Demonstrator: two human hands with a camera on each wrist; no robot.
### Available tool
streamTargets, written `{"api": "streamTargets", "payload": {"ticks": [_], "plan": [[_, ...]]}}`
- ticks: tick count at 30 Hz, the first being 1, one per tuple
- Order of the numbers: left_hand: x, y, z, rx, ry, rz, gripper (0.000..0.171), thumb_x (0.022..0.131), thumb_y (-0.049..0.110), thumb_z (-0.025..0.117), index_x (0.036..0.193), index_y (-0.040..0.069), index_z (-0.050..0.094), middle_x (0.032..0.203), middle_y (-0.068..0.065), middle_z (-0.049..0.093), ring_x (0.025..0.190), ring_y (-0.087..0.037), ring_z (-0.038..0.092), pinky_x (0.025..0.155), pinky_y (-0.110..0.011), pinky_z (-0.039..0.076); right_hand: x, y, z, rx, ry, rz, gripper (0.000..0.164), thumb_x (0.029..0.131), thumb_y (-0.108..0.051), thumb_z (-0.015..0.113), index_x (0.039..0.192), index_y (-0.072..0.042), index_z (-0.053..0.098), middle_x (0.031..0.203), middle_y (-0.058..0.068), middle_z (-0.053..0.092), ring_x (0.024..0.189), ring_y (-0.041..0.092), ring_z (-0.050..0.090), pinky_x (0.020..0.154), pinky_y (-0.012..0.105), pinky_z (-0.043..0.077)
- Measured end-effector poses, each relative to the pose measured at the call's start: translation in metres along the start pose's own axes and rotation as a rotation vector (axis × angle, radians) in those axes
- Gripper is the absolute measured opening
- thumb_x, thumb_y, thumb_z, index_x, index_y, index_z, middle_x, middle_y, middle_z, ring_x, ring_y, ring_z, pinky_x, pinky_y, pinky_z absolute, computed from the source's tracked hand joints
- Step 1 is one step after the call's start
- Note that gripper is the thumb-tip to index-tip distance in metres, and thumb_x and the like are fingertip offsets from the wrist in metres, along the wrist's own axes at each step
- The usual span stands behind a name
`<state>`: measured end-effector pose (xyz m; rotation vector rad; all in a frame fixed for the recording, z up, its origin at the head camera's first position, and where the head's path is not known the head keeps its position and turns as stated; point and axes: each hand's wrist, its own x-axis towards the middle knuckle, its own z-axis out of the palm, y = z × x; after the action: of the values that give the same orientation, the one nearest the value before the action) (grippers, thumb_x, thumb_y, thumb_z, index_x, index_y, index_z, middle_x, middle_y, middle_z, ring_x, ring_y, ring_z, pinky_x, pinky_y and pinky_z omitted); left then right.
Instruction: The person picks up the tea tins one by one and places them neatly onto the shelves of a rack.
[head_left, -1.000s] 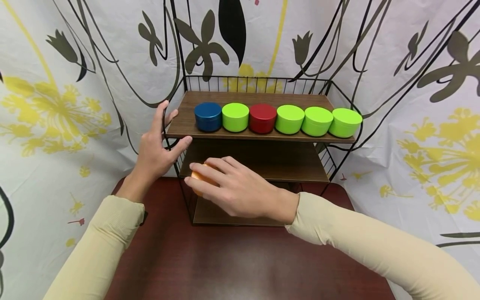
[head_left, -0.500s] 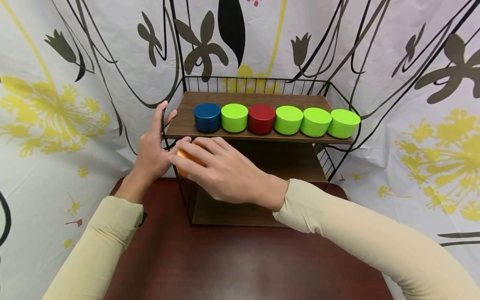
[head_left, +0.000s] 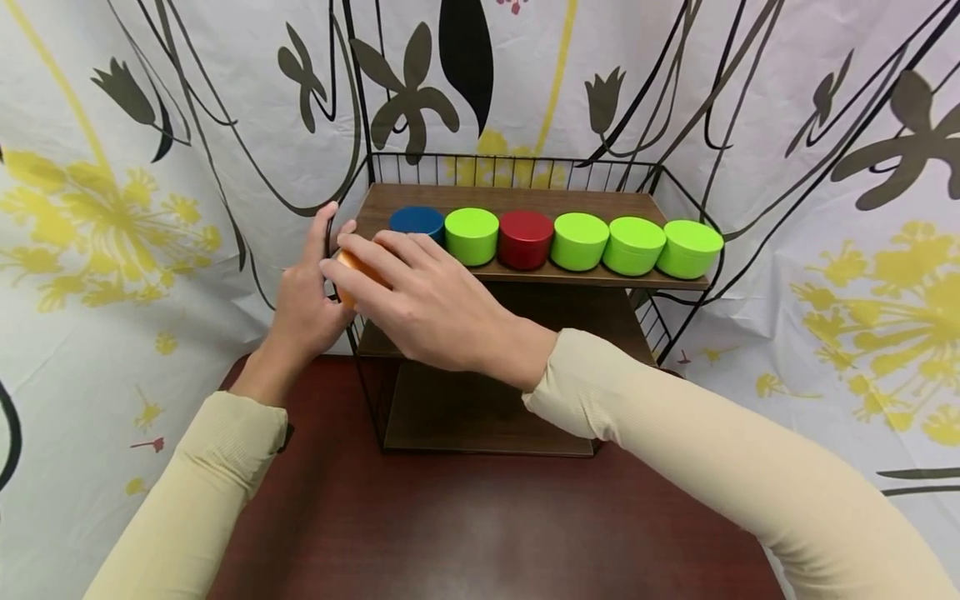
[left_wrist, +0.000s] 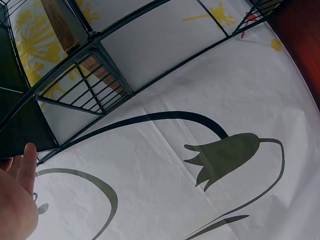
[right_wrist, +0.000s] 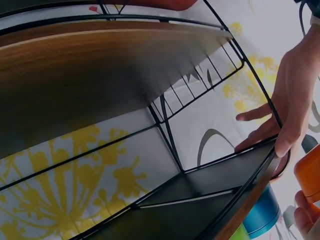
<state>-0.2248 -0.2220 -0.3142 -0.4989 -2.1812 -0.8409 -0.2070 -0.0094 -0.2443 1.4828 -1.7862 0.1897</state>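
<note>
My right hand [head_left: 438,312] grips an orange round lidded tin [head_left: 347,293], which is mostly covered by the fingers in the head view. It is held at the left front corner of the rack's top shelf [head_left: 517,198]. There my left hand [head_left: 303,304] holds the rack's corner; the right wrist view shows its thumb on the board's edge and its fingers behind the wire frame. Along that shelf stands a row of tins: a blue tin [head_left: 416,219] partly behind my right hand, a green tin [head_left: 471,237], a red tin [head_left: 524,240], then several more green tins [head_left: 580,242].
Below are a middle shelf [head_left: 562,321] and a bottom shelf [head_left: 480,412] of dark wood. The black wire rack stands on a reddish-brown table [head_left: 495,525]. A white patterned cloth [head_left: 825,350] hangs behind and at both sides.
My right hand has carried the orange tin up and left, from in front of the middle shelf to the top shelf's left corner. The left hand has stayed in place.
</note>
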Motion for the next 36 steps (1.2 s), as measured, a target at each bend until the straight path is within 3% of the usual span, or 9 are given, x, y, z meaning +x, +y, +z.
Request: {"api": "streamTargets", "payload": {"ticks": [3, 5, 8, 10, 12, 18, 21, 25, 36], "plan": [[0.000, 0.000, 0.000, 0.020, 0.000, -0.001, 0.080, 0.092, 0.051, 0.057, 0.157, 0.015, 0.028, 0.143, -0.004, 0.057, 0.059, -0.032, 0.056, 0.062, -0.045, 0.045, 0.006, 0.003, 0.001, -0.010, 0.000, 0.005, 0.035, 0.104, -0.020, 0.046, 0.135, -0.008, 0.059, 0.137, 0.014, 0.057, 0.115, 0.030, 0.053, 0.098, 0.041, 0.042], [0.000, 0.001, 0.000, 0.029, 0.003, -0.008, 0.087, 0.091, 0.065, 0.051, 0.157, 0.015, 0.027, 0.128, -0.010, 0.066, 0.059, -0.031, 0.055, 0.060, -0.046, 0.043, 0.008, 0.005, 0.003, -0.016, -0.013, 0.011, 0.036, 0.104, -0.019, 0.043, 0.135, -0.008, 0.058, 0.135, 0.013, 0.057, 0.115, 0.030, 0.053, 0.098, 0.041, 0.042], [-0.001, 0.001, 0.000, 0.024, 0.002, -0.029, 0.094, 0.087, 0.076, 0.048, 0.158, 0.018, 0.026, 0.113, -0.019, 0.068, 0.068, -0.035, 0.060, 0.063, -0.050, 0.044, 0.013, 0.008, 0.004, -0.024, -0.025, 0.027, 0.037, 0.105, -0.017, 0.040, 0.136, -0.007, 0.057, 0.136, 0.012, 0.057, 0.115, 0.030, 0.053, 0.100, 0.041, 0.041], [-0.001, 0.001, -0.001, 0.020, -0.003, -0.040, 0.090, 0.088, 0.068, 0.055, 0.158, 0.020, 0.026, 0.110, -0.020, 0.068, 0.075, -0.038, 0.063, 0.068, -0.053, 0.046, 0.017, 0.010, 0.005, -0.026, -0.026, 0.047, 0.037, 0.105, -0.017, 0.038, 0.135, -0.007, 0.057, 0.134, 0.012, 0.058, 0.114, 0.031, 0.053, 0.099, 0.042, 0.042], [-0.002, 0.002, -0.001, 0.014, -0.009, -0.043, 0.086, 0.089, 0.057, 0.062, 0.158, 0.022, 0.026, 0.122, -0.020, 0.066, 0.083, -0.040, 0.065, 0.074, -0.056, 0.048, 0.020, 0.011, 0.006, -0.036, -0.022, 0.067, 0.036, 0.105, -0.018, 0.039, 0.134, -0.007, 0.058, 0.132, 0.011, 0.058, 0.111, 0.030, 0.054, 0.097, 0.042, 0.043], [-0.001, 0.003, 0.000, 0.013, -0.004, -0.035, 0.082, 0.088, 0.032, 0.070, 0.157, 0.023, 0.028, 0.126, -0.018, 0.064, 0.074, -0.036, 0.064, 0.067, -0.051, 0.048, 0.024, 0.014, 0.011, -0.055, -0.041, 0.121, 0.033, 0.106, -0.023, 0.045, 0.130, -0.008, 0.061, 0.126, 0.009, 0.060, 0.109, 0.029, 0.056, 0.094, 0.042, 0.044], [-0.001, 0.003, 0.000, 0.012, 0.008, -0.034, 0.082, 0.087, 0.030, 0.072, 0.156, 0.022, 0.029, 0.126, -0.018, 0.064, 0.072, -0.035, 0.063, 0.065, -0.050, 0.047, 0.027, 0.015, 0.013, -0.071, -0.071, 0.142, 0.034, 0.107, -0.024, 0.042, 0.130, -0.009, 0.060, 0.125, 0.008, 0.059, 0.108, 0.029, 0.056, 0.094, 0.042, 0.043], [-0.001, 0.002, 0.000, -0.006, 0.003, -0.037, 0.082, 0.087, 0.027, 0.071, 0.156, 0.022, 0.028, 0.130, -0.017, 0.063, 0.083, -0.035, 0.066, 0.073, -0.051, 0.050, 0.031, 0.016, 0.015, -0.101, -0.133, 0.176, 0.035, 0.108, -0.026, 0.036, 0.130, -0.010, 0.059, 0.125, 0.007, 0.057, 0.104, 0.028, 0.056, 0.093, 0.041, 0.042], [-0.001, 0.002, 0.001, -0.033, -0.010, -0.039, 0.082, 0.088, 0.024, 0.071, 0.157, 0.018, 0.027, 0.139, -0.011, 0.057, 0.101, -0.031, 0.066, 0.081, -0.048, 0.052, 0.037, 0.016, 0.019, -0.164, -0.275, 0.228, 0.035, 0.107, -0.024, 0.039, 0.136, -0.012, 0.054, 0.126, 0.007, 0.056, 0.106, 0.029, 0.055, 0.091, 0.045, 0.040]]}}
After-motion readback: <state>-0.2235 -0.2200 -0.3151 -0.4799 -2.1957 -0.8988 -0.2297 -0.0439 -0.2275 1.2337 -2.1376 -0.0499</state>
